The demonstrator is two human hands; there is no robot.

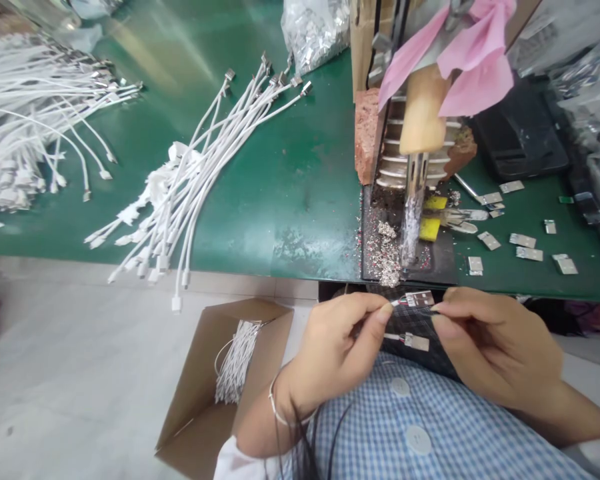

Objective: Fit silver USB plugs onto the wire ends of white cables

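My left hand (347,340) pinches a white USB cable between thumb and forefinger, close to where thin coloured wires enter its metal USB plug (420,299). A second USB plug (417,342) on a white cable hangs just below, beside the same hand. Thumb and forefinger of my right hand (500,347) are drawn together at the free end of the upper plug; what lies between these fingertips is too small to make out. Right behind the hands stands a soldering iron (414,200) with a wooden handle, pointing down over a dark plate (440,270) strewn with solder bits.
Loose metal plug shells (529,253) are scattered right of the iron. A bundle of white cables (205,177) lies on the green table (300,187), with a bigger pile (20,120) farther left. Below the edge, a cardboard box (265,353) holds more cables. A brick (367,133) flanks the iron.
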